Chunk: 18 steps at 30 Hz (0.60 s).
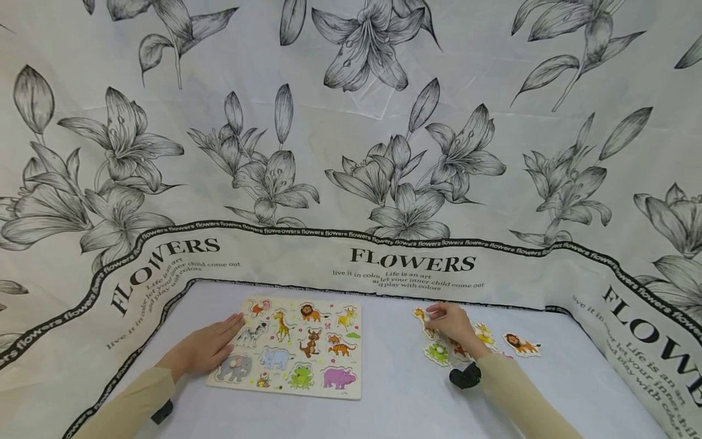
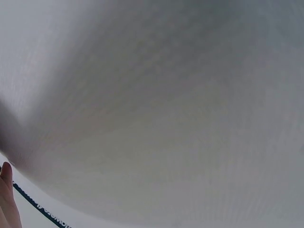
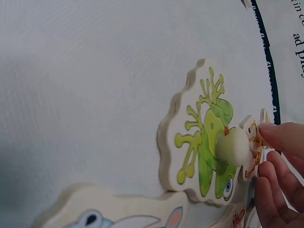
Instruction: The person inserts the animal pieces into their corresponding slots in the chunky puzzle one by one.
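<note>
A wooden animal puzzle board (image 1: 323, 323) lies on the table, printed with a giraffe, a zebra, a frog and several other animals. On its left edge rests my left hand (image 1: 211, 344), fingers stretched out. My right hand (image 1: 452, 323) is over the loose pieces, its thumb and fingers pinching the giraffe puzzle piece (image 1: 421, 316); where they grip is partly hidden. Close by lies the frog piece (image 3: 213, 142), with a pale knob on it. The left wrist view shows mostly blurred pale cloth and a bit of the left hand (image 2: 8, 204).
Beyond the right hand lie a yellow animal piece (image 1: 484, 335) and the lion piece (image 1: 522, 344). A piece with pale blue print (image 3: 114, 213) sits next to the frog. Flower-printed cloth (image 1: 406, 262) borders the white tabletop (image 1: 395, 396).
</note>
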Each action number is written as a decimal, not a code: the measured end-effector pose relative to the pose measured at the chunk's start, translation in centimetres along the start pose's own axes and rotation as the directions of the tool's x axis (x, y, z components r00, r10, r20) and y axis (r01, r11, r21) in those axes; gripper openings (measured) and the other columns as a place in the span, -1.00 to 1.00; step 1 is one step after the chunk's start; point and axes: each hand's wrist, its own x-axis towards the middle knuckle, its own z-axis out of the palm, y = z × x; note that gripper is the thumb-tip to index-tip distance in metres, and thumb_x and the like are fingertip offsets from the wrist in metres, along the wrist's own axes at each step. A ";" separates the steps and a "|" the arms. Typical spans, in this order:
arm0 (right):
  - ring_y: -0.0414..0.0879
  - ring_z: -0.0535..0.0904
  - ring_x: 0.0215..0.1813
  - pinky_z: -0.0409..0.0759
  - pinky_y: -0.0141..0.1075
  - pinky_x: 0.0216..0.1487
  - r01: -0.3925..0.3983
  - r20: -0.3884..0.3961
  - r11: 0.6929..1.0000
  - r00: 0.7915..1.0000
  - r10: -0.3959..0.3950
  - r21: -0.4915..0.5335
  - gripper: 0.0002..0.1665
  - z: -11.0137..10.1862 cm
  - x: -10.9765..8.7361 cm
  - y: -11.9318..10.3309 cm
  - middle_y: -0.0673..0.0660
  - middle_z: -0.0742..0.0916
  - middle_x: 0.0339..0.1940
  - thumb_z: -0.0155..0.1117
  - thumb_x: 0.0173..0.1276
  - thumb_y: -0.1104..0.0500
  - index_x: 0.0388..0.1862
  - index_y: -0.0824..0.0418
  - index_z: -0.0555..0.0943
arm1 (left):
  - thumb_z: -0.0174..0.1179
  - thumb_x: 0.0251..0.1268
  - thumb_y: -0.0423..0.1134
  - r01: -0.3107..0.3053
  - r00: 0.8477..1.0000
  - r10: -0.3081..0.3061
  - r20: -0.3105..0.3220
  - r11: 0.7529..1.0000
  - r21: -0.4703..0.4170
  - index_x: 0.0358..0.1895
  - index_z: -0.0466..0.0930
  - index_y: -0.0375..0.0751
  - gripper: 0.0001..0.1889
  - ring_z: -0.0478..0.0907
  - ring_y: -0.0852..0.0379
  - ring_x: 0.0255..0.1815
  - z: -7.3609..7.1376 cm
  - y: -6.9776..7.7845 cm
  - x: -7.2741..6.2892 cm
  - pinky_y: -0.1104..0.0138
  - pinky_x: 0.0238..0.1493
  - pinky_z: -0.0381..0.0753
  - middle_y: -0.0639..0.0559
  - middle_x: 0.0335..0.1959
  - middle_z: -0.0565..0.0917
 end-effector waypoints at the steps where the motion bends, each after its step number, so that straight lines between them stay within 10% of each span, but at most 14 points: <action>1: -0.08 0.63 -0.28 0.60 -0.26 -0.31 -0.006 0.000 1.000 1.000 0.006 -0.003 -0.59 0.0 0.0 -0.1 0.18 0.73 -0.27 0.48 0.09 0.21 -0.08 0.32 0.65 | -0.09 0.47 -0.09 0.000 1.000 0.000 0.001 1.000 -0.002 0.39 0.24 -0.40 -0.43 0.29 -0.22 0.41 0.0 0.0 0.0 0.01 0.37 0.38 -0.26 0.44 0.28; 18: -0.15 0.61 -0.32 0.58 -0.32 -0.31 -0.027 0.003 0.999 1.000 0.027 -0.024 -0.69 0.3 0.0 -0.1 0.13 0.76 -0.33 0.43 0.15 0.20 -0.15 0.34 0.69 | -0.08 0.47 -0.11 0.006 1.000 -0.006 0.012 1.000 -0.003 0.39 0.23 -0.43 -0.43 0.27 -0.23 0.42 -0.3 0.2 -0.1 0.02 0.38 0.36 -0.28 0.44 0.27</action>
